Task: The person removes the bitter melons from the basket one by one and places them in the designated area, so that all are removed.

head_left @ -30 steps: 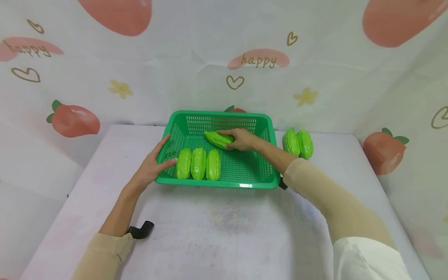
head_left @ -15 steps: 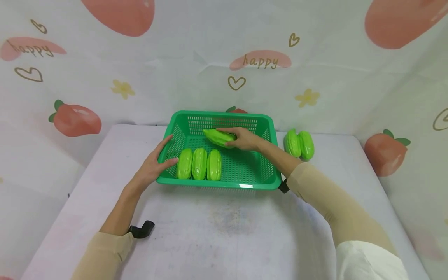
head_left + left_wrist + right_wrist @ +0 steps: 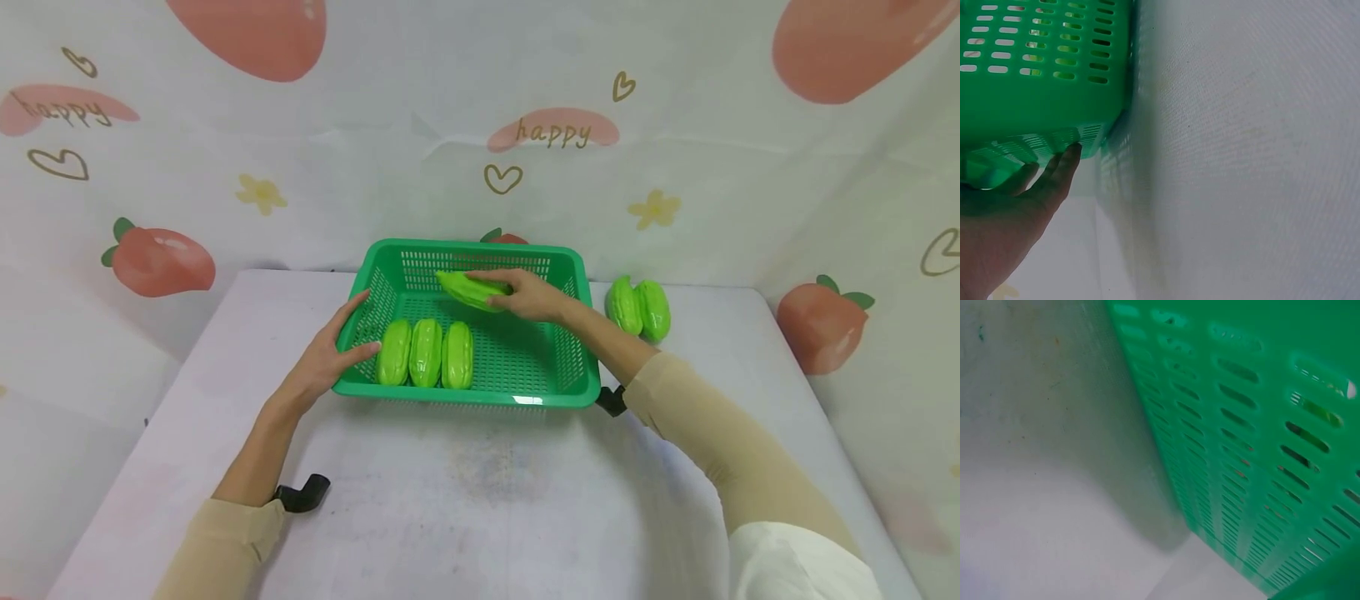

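Observation:
My right hand grips a bright green, ridged star fruit over the back half of a green plastic basket. The fruit lies slanted, its tip pointing to the back left. Below it, three more star fruit stand side by side in the basket's front left. My left hand holds the basket's left side, thumb over the rim. In the left wrist view its fingers lie against the slotted outer wall. The right wrist view has only the basket wall and table; the hand is hidden there.
Two more star fruit lie together on the white table, right of the basket. A patterned cloth backdrop rises behind. Black wrist mounts stick out from the forearms.
My right hand has raised the star fruit slightly, toward the back of the basket. The left hand keeps its place on the basket, and the other fruit stay where they were.

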